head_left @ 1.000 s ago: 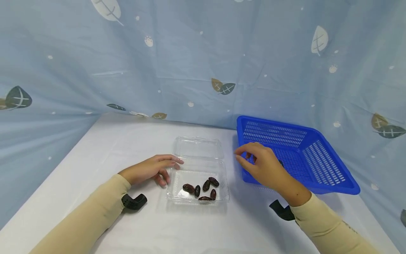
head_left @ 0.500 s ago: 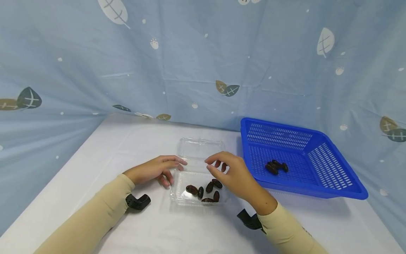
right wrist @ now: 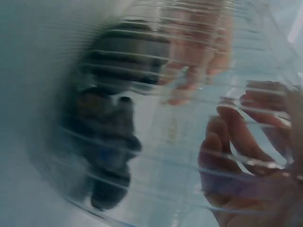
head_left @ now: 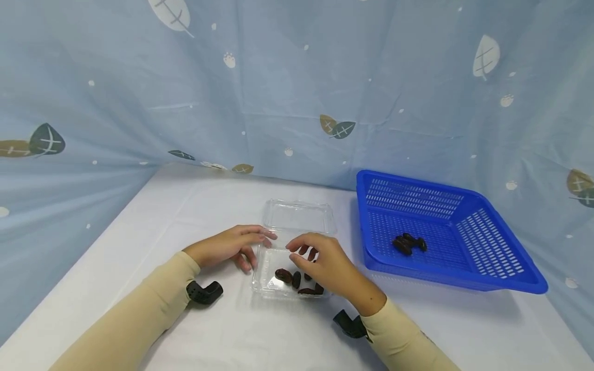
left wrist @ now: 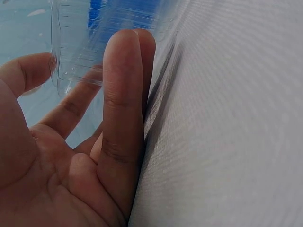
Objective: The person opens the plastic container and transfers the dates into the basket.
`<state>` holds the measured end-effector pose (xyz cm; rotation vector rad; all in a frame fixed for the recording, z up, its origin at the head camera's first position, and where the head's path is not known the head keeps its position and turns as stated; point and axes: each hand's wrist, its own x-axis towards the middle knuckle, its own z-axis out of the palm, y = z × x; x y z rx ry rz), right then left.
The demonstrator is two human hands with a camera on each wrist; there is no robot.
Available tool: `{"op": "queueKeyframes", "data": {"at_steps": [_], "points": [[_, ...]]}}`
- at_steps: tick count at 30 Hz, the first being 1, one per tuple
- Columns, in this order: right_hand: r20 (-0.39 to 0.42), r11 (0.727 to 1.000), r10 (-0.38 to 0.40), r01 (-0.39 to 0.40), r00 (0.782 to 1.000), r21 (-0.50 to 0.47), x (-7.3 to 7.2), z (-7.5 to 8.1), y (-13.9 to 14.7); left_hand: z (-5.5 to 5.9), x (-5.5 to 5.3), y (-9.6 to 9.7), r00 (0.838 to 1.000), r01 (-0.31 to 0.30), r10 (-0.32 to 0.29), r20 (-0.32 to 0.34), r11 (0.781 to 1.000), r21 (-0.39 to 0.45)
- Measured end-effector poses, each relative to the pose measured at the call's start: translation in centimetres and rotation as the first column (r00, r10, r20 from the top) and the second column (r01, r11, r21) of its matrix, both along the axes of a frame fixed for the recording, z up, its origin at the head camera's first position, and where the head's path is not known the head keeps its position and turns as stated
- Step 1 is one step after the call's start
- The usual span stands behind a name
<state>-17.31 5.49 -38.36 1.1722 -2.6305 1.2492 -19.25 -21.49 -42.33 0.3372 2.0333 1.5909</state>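
Note:
A clear plastic clamshell box lies on the white table, its lid folded back. Several dark brown dates are in its base. My left hand rests at the box's left side, its fingers touching the rim near the hinge. Close to the table, the lower fingers stand beside the box wall. Over the right part of the box hovers my right hand, fingers loosely curved, thumb and index apart, nothing visible between them. It covers some dates. In the right wrist view, the dates are blurred behind clear plastic.
To the right stands a blue perforated basket with several dates in it. Behind the table hangs a blue curtain with leaf prints. A black wrist mount sits on each sleeve.
My right hand has moved left from over the basket to over the box, uncovering the basket's dates. The left hand has stayed at the box; the head view has shifted slightly.

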Motion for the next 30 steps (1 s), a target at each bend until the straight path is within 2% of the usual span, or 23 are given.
{"op": "queueKeyframes", "data": {"at_steps": [7,15,20,30], "points": [[-0.003,0.992,0.067,-0.066,0.998,0.104,0.0,-1.0,-0.4,0.3,0.0,-0.1,1.0,0.016,-0.016,-0.017,1.0,-0.005],[0.069,0.968,0.061,-0.076,0.996,0.24,0.2,-1.0,-0.7,0.3,0.1,0.0,1.0,0.004,-0.004,-0.004,1.0,-0.005],[0.091,0.957,0.067,-0.09,0.994,0.275,0.2,-1.0,-0.7,0.2,0.1,-0.1,1.0,0.009,-0.009,-0.004,1.0,0.009],[0.08,0.945,0.088,-0.109,0.993,0.31,0.1,-1.3,-0.7,0.2,0.1,-0.1,1.0,0.002,-0.002,-0.007,1.0,-0.003]]}}
